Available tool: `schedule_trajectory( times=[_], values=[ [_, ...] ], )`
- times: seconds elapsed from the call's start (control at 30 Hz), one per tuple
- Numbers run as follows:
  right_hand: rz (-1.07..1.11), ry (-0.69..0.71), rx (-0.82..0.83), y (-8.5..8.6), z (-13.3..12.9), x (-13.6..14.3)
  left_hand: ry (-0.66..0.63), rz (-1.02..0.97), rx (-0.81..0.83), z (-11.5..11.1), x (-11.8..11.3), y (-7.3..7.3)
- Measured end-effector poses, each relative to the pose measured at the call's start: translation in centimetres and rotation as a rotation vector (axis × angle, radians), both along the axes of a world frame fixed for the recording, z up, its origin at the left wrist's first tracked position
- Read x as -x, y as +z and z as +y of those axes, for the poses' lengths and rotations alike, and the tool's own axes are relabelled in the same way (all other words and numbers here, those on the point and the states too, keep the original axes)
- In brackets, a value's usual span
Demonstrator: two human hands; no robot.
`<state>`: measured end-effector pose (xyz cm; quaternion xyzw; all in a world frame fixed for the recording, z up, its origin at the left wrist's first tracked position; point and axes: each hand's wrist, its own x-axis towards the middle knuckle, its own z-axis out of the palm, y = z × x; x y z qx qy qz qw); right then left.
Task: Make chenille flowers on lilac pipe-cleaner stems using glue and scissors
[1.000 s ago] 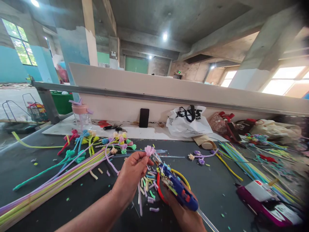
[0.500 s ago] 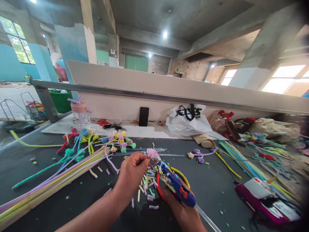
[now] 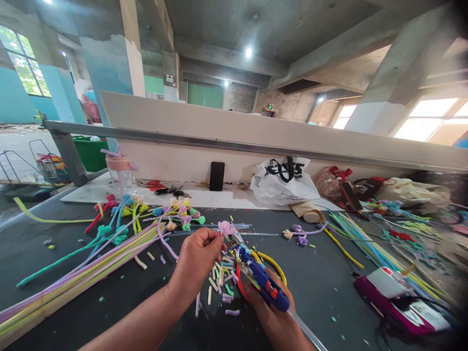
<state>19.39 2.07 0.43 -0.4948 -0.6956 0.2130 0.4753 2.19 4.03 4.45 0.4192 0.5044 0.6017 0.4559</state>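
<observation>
My left hand [image 3: 200,252] pinches a small pink flower [image 3: 226,228] made of fuzzy pipe cleaner, its head showing above the fingertips. Wrapped around a blue hot glue gun [image 3: 261,280] is my right hand [image 3: 268,309]. The gun's nozzle points up and left, close beside the flower; whether the two touch I cannot tell. A clear glue stick [image 3: 307,329] sticks out of the gun's rear. Beneath and between my hands, short cut pieces of pipe cleaner [image 3: 221,280] in yellow, lilac and green are scattered on the dark table.
A bundle of long pipe cleaners [image 3: 84,273] and a heap of coloured pipe-cleaner flowers [image 3: 179,212] lie left. A purple flower sprig [image 3: 302,234], more pipe cleaners [image 3: 365,239] and a purple device [image 3: 395,302] lie right. Behind stand a phone [image 3: 217,176], a white bag [image 3: 285,180] and a pink-lidded cup [image 3: 120,173].
Both hands, with the flower and the glue gun, have shifted slightly left. The flower has turned a little, and its head now shows more plainly.
</observation>
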Motion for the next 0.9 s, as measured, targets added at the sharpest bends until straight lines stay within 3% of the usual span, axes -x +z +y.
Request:
schedule_trajectory(
  times=[0.27, 0.63, 0.9],
  values=[
    [-0.044, -0.001, -0.026, -0.2, 0.1, 0.1, -0.011, 0.082, 0.062, -0.5, -0.7, 0.3],
    [-0.049, -0.056, -0.05, -0.2, -0.1, -0.1, -0.167, -0.369, 0.139, -0.7, -0.4, 1.1],
    [-0.078, 0.017, -0.039, -0.5, 0.4, -0.4, -0.254, -0.377, 0.097, -1.0, -0.2, 0.9]
  ],
)
